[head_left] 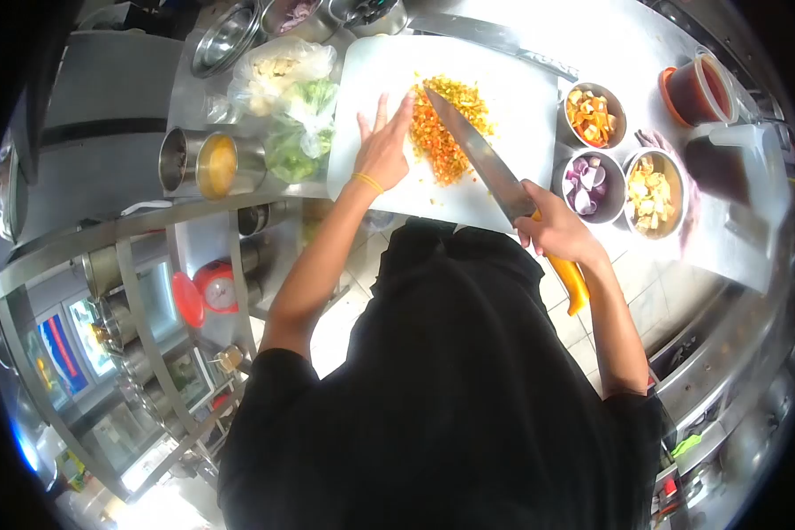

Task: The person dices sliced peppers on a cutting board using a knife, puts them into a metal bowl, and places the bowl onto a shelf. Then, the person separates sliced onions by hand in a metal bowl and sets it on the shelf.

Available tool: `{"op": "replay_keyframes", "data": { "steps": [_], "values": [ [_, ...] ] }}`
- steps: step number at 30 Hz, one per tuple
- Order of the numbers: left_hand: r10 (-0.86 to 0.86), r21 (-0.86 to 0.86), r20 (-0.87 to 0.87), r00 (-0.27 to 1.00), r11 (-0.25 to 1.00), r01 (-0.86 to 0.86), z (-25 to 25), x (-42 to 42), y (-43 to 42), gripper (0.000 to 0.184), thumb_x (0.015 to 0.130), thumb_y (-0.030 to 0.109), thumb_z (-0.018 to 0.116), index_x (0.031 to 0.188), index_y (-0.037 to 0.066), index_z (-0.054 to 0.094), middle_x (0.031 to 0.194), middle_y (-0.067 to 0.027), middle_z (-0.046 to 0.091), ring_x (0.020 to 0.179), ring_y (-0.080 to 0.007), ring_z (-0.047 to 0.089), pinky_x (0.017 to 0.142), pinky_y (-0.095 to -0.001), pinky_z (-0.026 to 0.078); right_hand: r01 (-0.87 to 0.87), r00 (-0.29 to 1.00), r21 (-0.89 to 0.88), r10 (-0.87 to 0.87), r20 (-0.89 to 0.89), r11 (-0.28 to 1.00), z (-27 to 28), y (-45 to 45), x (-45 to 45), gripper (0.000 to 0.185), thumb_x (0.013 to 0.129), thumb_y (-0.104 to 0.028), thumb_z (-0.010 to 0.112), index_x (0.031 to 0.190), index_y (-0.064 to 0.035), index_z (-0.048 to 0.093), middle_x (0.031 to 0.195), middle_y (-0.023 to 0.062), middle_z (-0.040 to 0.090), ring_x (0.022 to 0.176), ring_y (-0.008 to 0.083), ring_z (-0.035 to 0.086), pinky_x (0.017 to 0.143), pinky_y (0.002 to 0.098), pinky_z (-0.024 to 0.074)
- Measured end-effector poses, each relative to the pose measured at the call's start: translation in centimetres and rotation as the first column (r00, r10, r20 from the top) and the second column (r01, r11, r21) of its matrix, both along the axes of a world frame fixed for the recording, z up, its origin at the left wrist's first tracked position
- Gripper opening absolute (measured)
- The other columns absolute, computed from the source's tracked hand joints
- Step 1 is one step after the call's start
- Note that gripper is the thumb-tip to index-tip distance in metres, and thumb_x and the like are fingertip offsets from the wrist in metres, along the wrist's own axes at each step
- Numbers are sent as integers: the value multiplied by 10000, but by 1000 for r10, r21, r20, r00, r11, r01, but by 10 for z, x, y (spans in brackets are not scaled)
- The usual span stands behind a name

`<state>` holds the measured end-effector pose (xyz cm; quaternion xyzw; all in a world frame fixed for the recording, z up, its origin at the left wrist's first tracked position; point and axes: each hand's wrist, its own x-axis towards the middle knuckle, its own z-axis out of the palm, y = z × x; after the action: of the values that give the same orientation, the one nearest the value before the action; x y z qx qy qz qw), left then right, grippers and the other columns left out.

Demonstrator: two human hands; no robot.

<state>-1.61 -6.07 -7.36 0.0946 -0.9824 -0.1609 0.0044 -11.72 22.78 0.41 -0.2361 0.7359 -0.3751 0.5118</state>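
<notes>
On the white cutting board (526, 88) lies a spread of finely chopped orange, red and yellow-green vegetable (442, 150). My right hand (556, 225) grips a kitchen knife by its yellow handle (572, 284). The knife's broad blade (481, 155) slants up and left, its tip over the chopped pieces. At the left edge of these pieces is my left hand (384, 148), fingers stretched and apart, a yellow band on its wrist. Whether its fingertips touch the pieces or the blade, I cannot tell.
Metal bowls hold orange chunks (592, 117), purple onion pieces (585, 185) and pale yellow pieces (652, 196) on the right. Beyond stand a dark-filled jug (733, 172) and tub (702, 88). Plastic bags (300, 132) lie left of the board. Another knife (495, 40) lies behind it.
</notes>
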Motion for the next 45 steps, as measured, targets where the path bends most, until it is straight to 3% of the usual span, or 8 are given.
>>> {"op": "replay_keyframes", "data": {
  "steps": [2, 8, 18, 28, 33, 35, 39, 45],
  "values": [
    [7, 47, -193, 981, 999, 3, 17, 5, 10, 911, 698, -92, 475, 1536, 87, 165, 1562, -61, 301, 1476, -354, 142, 1114, -685, 29, -49, 913, 15, 51, -404, 999, 1, -1, 9, 446, 757, -17, 579, 1190, 25, 479, 772, 312, 608, 837, 465, 624, 735, 509, 487],
    [-271, 222, -228, 935, 921, 321, 52, 15, 107, 886, 678, -72, 490, 1511, 144, 279, 1456, -30, 460, 1447, -350, 232, 1075, -738, 37, 31, 632, -67, -72, -771, 997, -23, -14, 36, 457, 701, 37, 670, 1110, -14, 473, 931, 188, 556, 804, 380, 616, 710, 465, 515],
    [-312, 110, -76, 947, 941, 319, 33, 9, 101, 945, 647, -91, 494, 1521, 197, 277, 1502, 17, 419, 1474, -326, 178, 1077, -737, -9, -15, 632, -109, -75, -771, 994, -26, -3, 43, 431, 666, 37, 708, 1013, -23, 459, 911, 169, 551, 883, 359, 598, 732, 450, 512],
    [-227, 110, -101, 969, 965, 238, -2, 6, 21, 915, 703, -124, 441, 1536, 187, 223, 1495, 29, 437, 1477, -289, 190, 1115, -672, -3, 200, 640, 50, -92, -762, 979, 16, 83, 50, 294, 676, 30, 673, 872, -33, 464, 825, 167, 578, 800, 403, 602, 668, 465, 481],
    [-189, 351, -296, 936, 890, 290, -24, -5, -21, 695, 837, -75, 422, 1500, 100, 311, 1486, -79, 443, 1442, -300, 287, 1178, -491, 157, 438, 639, -2, -312, -703, 899, 24, 82, 76, 339, 729, 39, 640, 1045, -56, 565, 837, 169, 648, 727, 341, 644, 684, 385, 512],
    [34, 527, -448, 894, 817, 233, -37, -17, -33, 579, 867, -34, 440, 1435, 71, 406, 1422, -122, 501, 1359, -336, 407, 1129, -457, 304, 568, 700, 51, -449, -555, 822, 5, 65, 88, 478, 749, 29, 620, 1210, -97, 586, 823, 183, 645, 707, 315, 638, 696, 374, 509],
    [112, 522, -386, 916, 845, 116, -64, -57, -59, 568, 914, 126, 498, 1444, -7, 343, 1428, -241, 436, 1361, -363, 377, 1149, -468, 246, 609, 552, -52, -470, -689, 792, -54, 18, 97, 591, 750, 33, 573, 1315, -140, 565, 836, 232, 630, 722, 365, 633, 708, 429, 497],
    [-85, 466, -413, 907, 836, 290, -74, -114, -39, 601, 942, 257, 515, 1432, -34, 325, 1438, -264, 402, 1353, -390, 367, 1152, -480, 228, 640, 493, -21, -431, -756, 768, -66, -45, 99, 618, 766, 23, 582, 1357, -151, 540, 804, 216, 608, 702, 344, 618, 708, 432, 494]
  ]
}}
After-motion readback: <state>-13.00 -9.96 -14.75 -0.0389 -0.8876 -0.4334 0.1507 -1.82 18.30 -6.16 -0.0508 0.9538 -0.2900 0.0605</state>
